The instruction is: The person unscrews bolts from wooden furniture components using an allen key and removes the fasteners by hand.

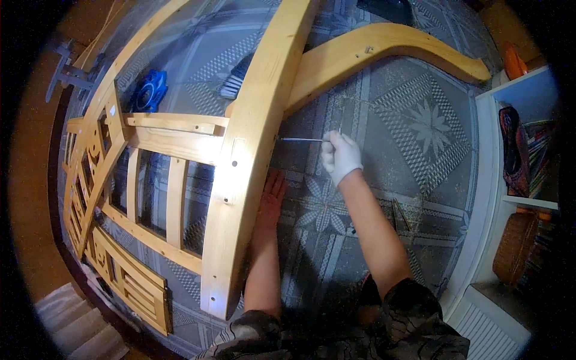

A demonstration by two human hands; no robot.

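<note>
My right hand [343,157], in a white glove, is closed round a thin metal hex key [303,140]. Its long shaft runs level from my fingers to the right side of a thick pale wooden post [255,138]; a short bent end sticks up above the hand. The tip meets the post near its edge, but the hole there is hard to make out. Below the shaft, my left hand [273,195] rests against the same side of the post with its fingers stretched out. Several dark bolt holes dot the post's upper face. Slatted wooden rails [174,144] join it on the left.
A curved wooden leg [384,45] reaches from the post to the far right. On the patterned carpet [432,126] lie a blue round object [150,91], a brush [233,84] and thin rods [401,215]. A white shelf unit [489,168] stands right; a slatted panel [135,282] lies left.
</note>
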